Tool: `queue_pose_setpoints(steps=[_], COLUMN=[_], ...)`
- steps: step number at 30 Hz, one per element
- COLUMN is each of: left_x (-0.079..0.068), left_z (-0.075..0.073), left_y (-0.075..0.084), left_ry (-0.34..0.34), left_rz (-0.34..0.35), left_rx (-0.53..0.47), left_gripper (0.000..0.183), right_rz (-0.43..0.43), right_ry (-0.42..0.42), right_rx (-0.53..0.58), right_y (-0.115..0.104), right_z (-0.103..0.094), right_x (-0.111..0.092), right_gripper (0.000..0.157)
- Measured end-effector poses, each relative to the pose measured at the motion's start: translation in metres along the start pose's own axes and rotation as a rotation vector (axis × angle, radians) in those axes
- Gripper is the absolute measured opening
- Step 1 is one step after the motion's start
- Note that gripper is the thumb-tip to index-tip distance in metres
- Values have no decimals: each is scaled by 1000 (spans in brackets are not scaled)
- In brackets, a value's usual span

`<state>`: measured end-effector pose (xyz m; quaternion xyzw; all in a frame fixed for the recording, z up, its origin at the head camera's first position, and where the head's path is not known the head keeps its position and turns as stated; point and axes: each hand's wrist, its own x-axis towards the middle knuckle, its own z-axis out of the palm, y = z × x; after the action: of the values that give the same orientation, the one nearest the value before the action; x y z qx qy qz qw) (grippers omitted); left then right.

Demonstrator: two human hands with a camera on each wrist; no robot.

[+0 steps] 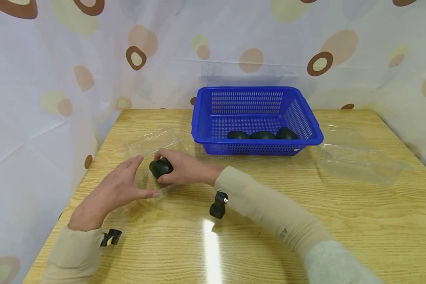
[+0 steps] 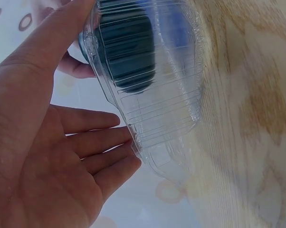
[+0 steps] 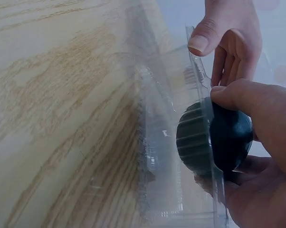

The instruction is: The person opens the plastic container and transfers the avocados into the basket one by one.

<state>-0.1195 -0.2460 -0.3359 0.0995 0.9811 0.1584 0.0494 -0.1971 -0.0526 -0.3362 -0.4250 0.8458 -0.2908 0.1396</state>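
My right hand (image 1: 186,167) grips a dark green avocado (image 1: 159,169) between thumb and fingers. In the right wrist view the avocado (image 3: 232,135) sits partly below the rim of a clear plastic clamshell box (image 3: 164,190). The hinged lid (image 1: 152,142) of this box lies open behind it in the head view. My left hand (image 1: 117,187) spreads around the box's left side, with the thumb at the near rim. In the left wrist view its fairly straight fingers (image 2: 102,142) touch the rim of the box (image 2: 166,109).
A blue perforated basket (image 1: 257,148) stands at the back of the wooden table (image 1: 269,244), with three more avocados (image 1: 262,135) along its near wall. Another open clear clamshell box (image 1: 358,165) lies to the right of the basket. A patterned sheet (image 1: 227,35) hangs behind the table.
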Motion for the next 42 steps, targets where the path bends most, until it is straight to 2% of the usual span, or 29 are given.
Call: queue_pose_setpoints(steps=[14,22,32,42], left_x=[0,0,0,0], left_z=[-2,-2,-3,-2], left_y=[0,1,2,1], left_ry=[-23,-36,-30,-29], left_rz=[-20,-33,-38,-23], left_rx=[-19,-26,-31,-24], left_gripper=[117,117,113,114], right_rz=[-38,1,4,119], right_ry=[92,139,253,312], right_rx=[59,60,72,44], right_y=[3,5,10,37], right_z=[-37,-62,-95,-116], right_x=[-17,-28,-46,-58], right_gripper=[46,49,46,44])
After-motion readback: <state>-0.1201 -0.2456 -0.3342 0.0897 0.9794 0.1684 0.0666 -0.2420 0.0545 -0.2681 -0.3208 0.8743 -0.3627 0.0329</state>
